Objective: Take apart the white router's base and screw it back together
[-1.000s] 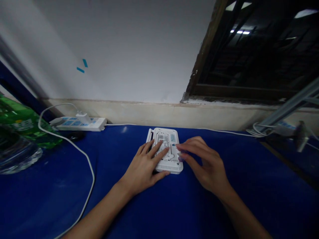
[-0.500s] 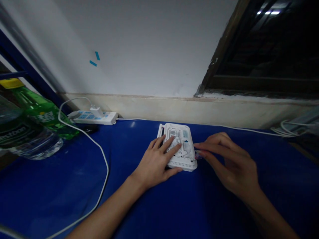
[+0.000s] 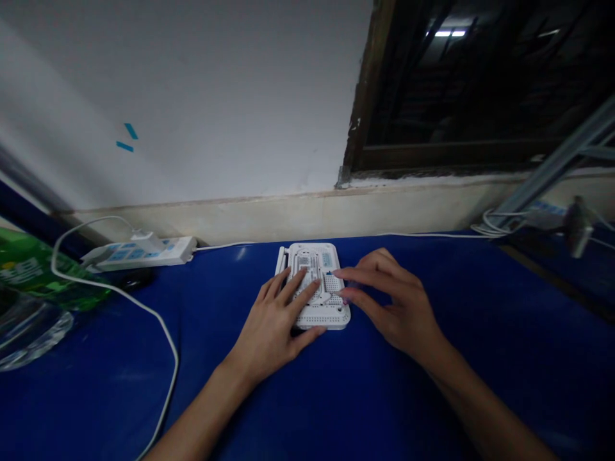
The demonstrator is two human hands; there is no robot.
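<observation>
Blue tabletop (image 3: 480, 358); left hand (image 3: 271, 326) pins router (image 3: 321, 317), labels (image 3: 327, 259) unreadable.

The left hand (image 3: 271, 326) lay spread across the white router (image 3: 319, 317) on the blue-covered tabletop (image 3: 480, 358), while the right hand (image 3: 391, 301) curled its fingertips onto the router's right side.

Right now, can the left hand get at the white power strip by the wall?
Probably yes: the left hand rests on the white router, and only blue tabletop lies between it and the power strip; the white cable curves off to the left.
</observation>
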